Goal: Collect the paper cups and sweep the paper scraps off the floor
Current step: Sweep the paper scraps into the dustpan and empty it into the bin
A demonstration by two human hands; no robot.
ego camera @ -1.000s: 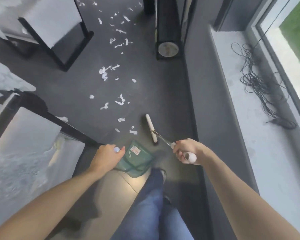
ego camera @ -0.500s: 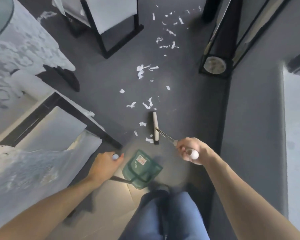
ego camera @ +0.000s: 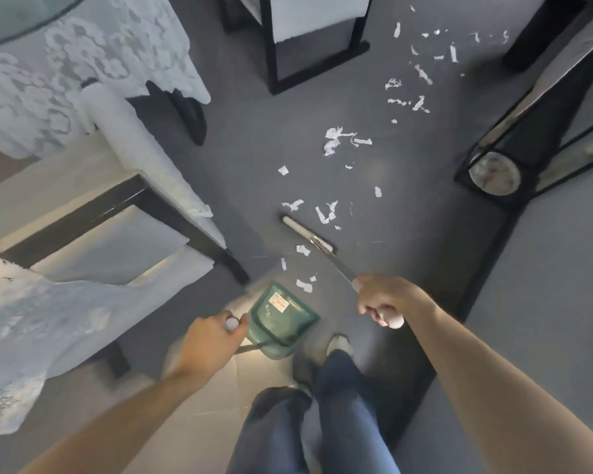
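Paper scraps (ego camera: 329,213) lie scattered over the grey floor (ego camera: 254,172), a loose trail running from just ahead of the feet up toward the top right, with a bigger crumpled clump (ego camera: 334,140) partway along. Down among them sits the broom head (ego camera: 307,234), a pale bar lying at a slant on the floor, a few scraps just beyond it and a few more on the near side, between it and the dustpan (ego camera: 281,323). That dustpan is green and translucent, with a small label on its face, its mouth turned toward the nearest scraps and blurred along its upper edge. The right hand (ego camera: 384,299) is wrapped round the broom handle (ego camera: 343,268), fingers curled tight, the white end of the handle poking out below the fist. The left hand (ego camera: 213,340) grips the dustpan's long handle, its white cap showing above the thumb. Both forearms reach in from the bottom corners. Below, blue jeans (ego camera: 343,412) and a light shoe (ego camera: 338,347) just right of the pan. No cups in sight in this view (only torn paper). Around the edges: a chair (ego camera: 172,206) draped in white lace cloth at left, another dark-framed chair (ego camera: 308,39) at the top, and a dark stand (ego camera: 493,179) with a round pale disc at its foot on the right
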